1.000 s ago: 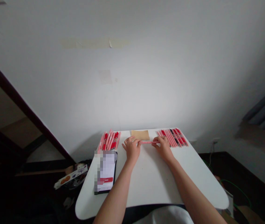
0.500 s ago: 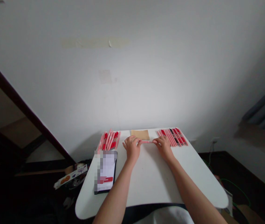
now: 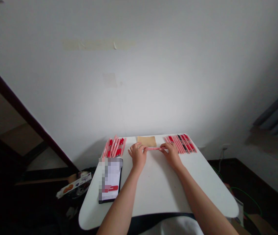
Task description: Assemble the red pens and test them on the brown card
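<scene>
Between my two hands a slim pink pen [image 3: 153, 148] lies crosswise, just above or on the white table [image 3: 158, 186]; which of the two I cannot tell. My left hand [image 3: 138, 154] pinches its left end with thumb and fingers. At the right end, the fingertips of my right hand [image 3: 170, 152] are closed on it. Behind the pen is a tan piece of paper or card [image 3: 146, 141]. A row of pink, red and black pens [image 3: 184, 143] lies beyond my right hand. Left of my left hand is another group of pink and red pens [image 3: 114, 147].
A phone [image 3: 111, 179] with its screen lit lies on the table's left side, close to my left forearm. The wall [image 3: 139, 98] stands right behind the table. On the floor at left is a printed box [image 3: 75, 185]; a green cable [image 3: 248, 197] runs at right.
The right-hand fingers have shifted slightly at the pen's right end, where the clear tip showing before now looks pink. Both hands keep their places.
</scene>
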